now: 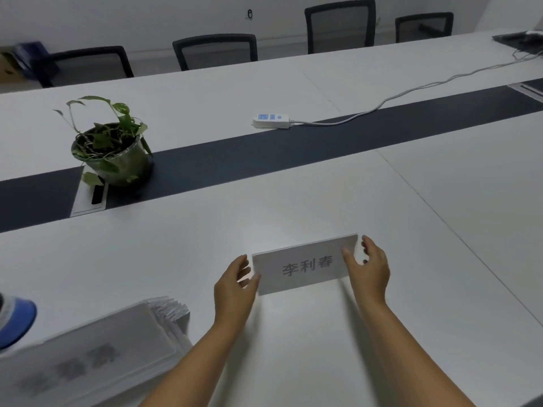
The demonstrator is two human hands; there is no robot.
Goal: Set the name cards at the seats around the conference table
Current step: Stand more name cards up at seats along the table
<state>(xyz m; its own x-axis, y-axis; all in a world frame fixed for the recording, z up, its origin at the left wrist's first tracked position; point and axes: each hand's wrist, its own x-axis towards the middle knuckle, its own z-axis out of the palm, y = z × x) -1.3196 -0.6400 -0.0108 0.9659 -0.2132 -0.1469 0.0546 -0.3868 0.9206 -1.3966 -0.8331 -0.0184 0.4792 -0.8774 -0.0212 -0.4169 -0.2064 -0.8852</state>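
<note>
A tented name card [305,267] stands on the white tabletop [293,212], the left hand [235,284] and right hand [368,267] loosely pinching its ends. A careless release could tip or skew it, and the left forearm could nudge the nearby stack of name cards [97,348].

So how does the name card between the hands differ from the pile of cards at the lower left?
The name card stands alone on the table with a hand at each end, left hand and right hand; the pile lies stacked and untouched. The single card's dark characters read sharply; the pile's top print is blurred. Both are pale cards with dark print.
</note>
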